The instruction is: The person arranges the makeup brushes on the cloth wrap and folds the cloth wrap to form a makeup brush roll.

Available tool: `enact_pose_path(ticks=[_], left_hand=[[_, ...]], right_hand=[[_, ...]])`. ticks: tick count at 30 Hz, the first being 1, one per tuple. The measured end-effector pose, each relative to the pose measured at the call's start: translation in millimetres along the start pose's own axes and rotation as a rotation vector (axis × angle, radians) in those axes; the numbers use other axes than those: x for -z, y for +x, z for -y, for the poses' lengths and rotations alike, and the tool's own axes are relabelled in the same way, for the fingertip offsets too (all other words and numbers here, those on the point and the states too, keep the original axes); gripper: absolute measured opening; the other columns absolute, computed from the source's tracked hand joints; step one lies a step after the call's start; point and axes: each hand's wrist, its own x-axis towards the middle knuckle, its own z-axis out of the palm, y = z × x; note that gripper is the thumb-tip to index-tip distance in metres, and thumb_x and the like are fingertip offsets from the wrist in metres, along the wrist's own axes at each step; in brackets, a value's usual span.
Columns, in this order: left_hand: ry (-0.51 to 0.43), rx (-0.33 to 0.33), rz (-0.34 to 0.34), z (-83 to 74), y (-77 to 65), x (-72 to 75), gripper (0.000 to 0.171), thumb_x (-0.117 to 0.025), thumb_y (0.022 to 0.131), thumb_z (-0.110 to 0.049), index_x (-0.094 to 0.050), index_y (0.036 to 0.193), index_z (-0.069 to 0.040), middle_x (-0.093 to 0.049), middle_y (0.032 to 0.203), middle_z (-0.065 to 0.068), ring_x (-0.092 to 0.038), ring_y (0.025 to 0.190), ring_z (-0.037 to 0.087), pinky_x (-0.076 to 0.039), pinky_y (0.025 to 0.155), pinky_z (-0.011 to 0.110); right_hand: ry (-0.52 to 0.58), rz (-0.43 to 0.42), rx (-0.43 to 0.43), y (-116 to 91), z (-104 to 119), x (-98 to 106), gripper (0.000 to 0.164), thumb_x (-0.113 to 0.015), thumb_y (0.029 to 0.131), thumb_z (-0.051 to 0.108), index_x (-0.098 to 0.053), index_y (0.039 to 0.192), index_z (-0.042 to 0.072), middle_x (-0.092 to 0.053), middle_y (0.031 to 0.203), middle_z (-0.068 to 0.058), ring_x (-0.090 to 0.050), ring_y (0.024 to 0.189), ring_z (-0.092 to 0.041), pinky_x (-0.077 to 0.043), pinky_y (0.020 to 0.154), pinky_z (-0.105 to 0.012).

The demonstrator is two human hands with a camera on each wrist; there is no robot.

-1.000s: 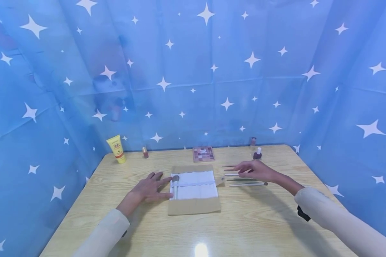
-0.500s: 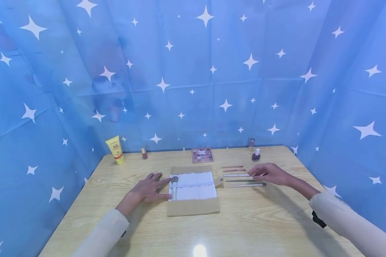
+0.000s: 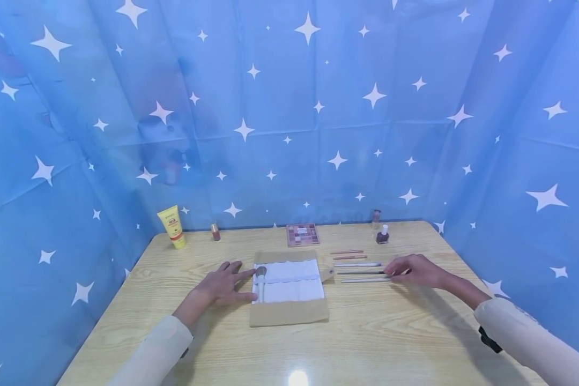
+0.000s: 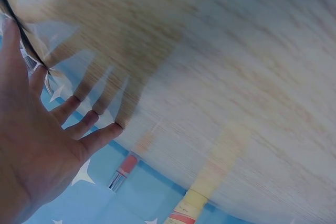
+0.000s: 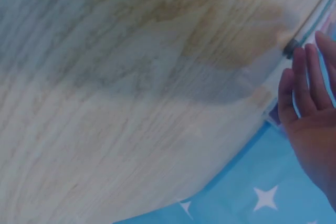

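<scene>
A beige brush roll [image 3: 289, 315] with a white pocketed lining lies unrolled at mid-table. One large makeup brush [image 3: 261, 289] is in its leftmost pocket. My left hand [image 3: 224, 285] rests beside the roll with fingers spread, index finger and thumb on its left edge. Several thin makeup brushes [image 3: 357, 265] lie in a row to the right of the roll, handles toward it. Over the right ends of the nearest ones is my right hand [image 3: 417, 271], fingertips right at the brush heads. The right wrist view has a dark brush head [image 5: 290, 48] beside the loosely extended fingers.
Along the back stand a yellow tube [image 3: 172, 228], a small lip gloss tube [image 3: 215, 232] and a dark nail polish bottle [image 3: 382, 235]. An eyeshadow palette [image 3: 302, 235] lies there too. A blue star-patterned curtain [image 3: 289, 107] encloses the wooden table [image 3: 251, 354].
My right hand has moved right and toward me, from above the farther brushes to the ends of the nearer ones. The left hand keeps its place at the roll.
</scene>
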Motion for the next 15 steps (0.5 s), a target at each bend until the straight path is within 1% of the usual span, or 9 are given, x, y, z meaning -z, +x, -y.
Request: enact_pose_path(ticks=[4,8,10,15], left_hand=[[0.003,0.006,0.003,0.6,0.7,-0.6,0.086,-0.053,0.088,-0.083,-0.045,0.159,-0.033,-0.034,0.165,0.019,-0.031,0.15,0.047,-0.036,0.109,0.073],[0.001,0.011,0.005,0.2,0.8,-0.8,0.086,-0.054,0.088,-0.082,-0.044,0.159,-0.034,-0.034,0.166,0.018,-0.03,0.151,0.046,-0.036,0.109,0.073],[0.002,0.011,0.004,-0.3,0.6,-0.6,0.085,-0.054,0.089,-0.081,-0.044,0.159,-0.034,-0.033,0.166,0.018,-0.03,0.151,0.046,-0.036,0.109,0.072],[0.002,0.013,0.007,-1.9,-0.4,1.1,0.085,-0.055,0.09,-0.08,-0.044,0.159,-0.033,-0.034,0.166,0.018,-0.031,0.151,0.046,-0.037,0.109,0.072]], right_hand=[[-0.043,-0.021,0.05,-0.7,-5.6,-3.3,0.018,-0.077,0.093,0.002,-0.073,0.108,-0.008,-0.075,0.103,-0.023,-0.075,0.088,-0.032,-0.063,0.072,-0.036],[-0.103,-0.056,0.097,-1.2,-11.8,-7.5,0.017,-0.08,0.09,0.002,-0.075,0.105,-0.004,-0.076,0.098,-0.018,-0.074,0.084,-0.022,-0.062,0.069,-0.032],[-0.13,-0.072,0.103,-1.9,-14.0,-10.1,0.015,-0.08,0.089,0.002,-0.076,0.104,-0.002,-0.077,0.096,-0.015,-0.073,0.084,-0.017,-0.06,0.068,-0.031],[-0.161,-0.095,0.087,-5.4,-13.7,-15.7,0.009,-0.078,0.091,0.004,-0.078,0.1,0.005,-0.074,0.093,-0.006,-0.067,0.081,-0.007,-0.056,0.067,-0.025]])
